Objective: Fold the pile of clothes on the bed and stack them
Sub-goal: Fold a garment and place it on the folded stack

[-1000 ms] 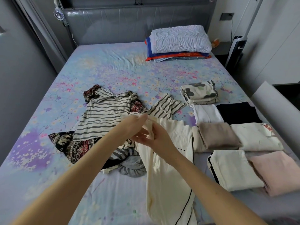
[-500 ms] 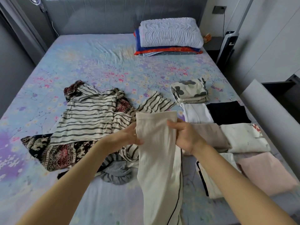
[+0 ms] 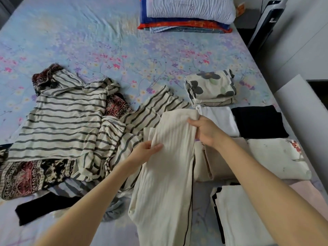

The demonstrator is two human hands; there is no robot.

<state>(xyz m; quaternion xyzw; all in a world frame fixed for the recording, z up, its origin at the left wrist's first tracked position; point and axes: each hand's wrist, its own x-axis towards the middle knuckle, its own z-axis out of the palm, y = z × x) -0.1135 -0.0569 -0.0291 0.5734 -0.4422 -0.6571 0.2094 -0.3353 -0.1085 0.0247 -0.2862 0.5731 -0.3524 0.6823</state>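
- Cream garment [image 3: 165,174], centre frame, being laid flat; left hand [image 3: 146,150] pinches its edge, right hand [image 3: 204,130] grips the top corner;
- next (I'd judge): smooth, then fold it

We are losing the lower end of the cream garment [image 3: 165,174] past the bottom edge, and our right hand [image 3: 205,130] is tucking its fingertips out of sight behind that cloth. The striped top [image 3: 62,125] is covering much of the patterned garment [image 3: 23,176], which the left edge is cropping. Our left forearm [image 3: 92,206] is hiding part of the grey garment [image 3: 113,212]. The top edge is cutting off the pillow [image 3: 191,6].
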